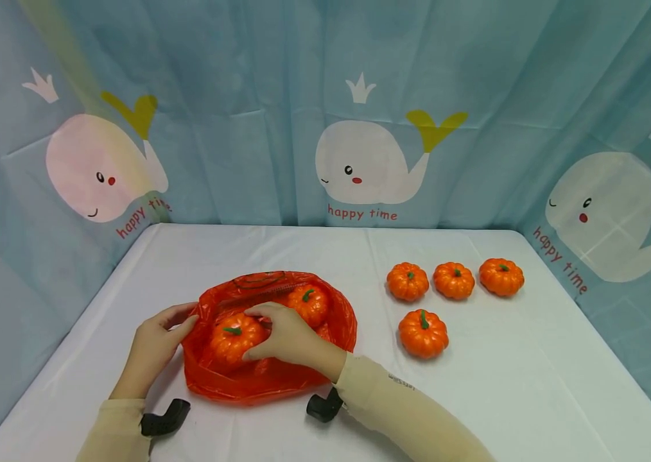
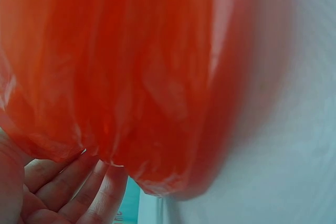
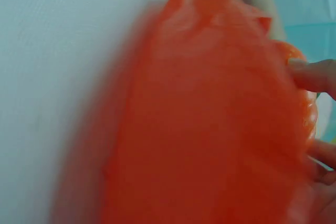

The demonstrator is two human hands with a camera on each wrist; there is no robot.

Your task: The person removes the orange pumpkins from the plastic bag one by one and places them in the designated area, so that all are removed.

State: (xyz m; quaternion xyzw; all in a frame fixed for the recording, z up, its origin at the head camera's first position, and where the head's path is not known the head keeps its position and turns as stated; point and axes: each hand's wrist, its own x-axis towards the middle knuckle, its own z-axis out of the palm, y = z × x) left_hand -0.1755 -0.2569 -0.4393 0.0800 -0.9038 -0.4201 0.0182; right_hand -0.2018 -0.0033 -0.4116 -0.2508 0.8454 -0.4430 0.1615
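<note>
A red plastic bag lies with its mouth spread wide on the table. My left hand pinches the bag's left rim; in the left wrist view its fingers reach behind the thin plastic. Reaching over the right side of the bag, my right hand grips a small orange pumpkin with a green stem, thumb and fingers on its right side. In the right wrist view that pumpkin is mostly hidden by the bag wall. Another pumpkin sits inside the bag, behind the right hand.
To the right of the bag, one pumpkin stands nearer me, with a row of three pumpkins behind it. All rest on a white tablecloth. A blue curtain with whale prints borders the table's back and sides.
</note>
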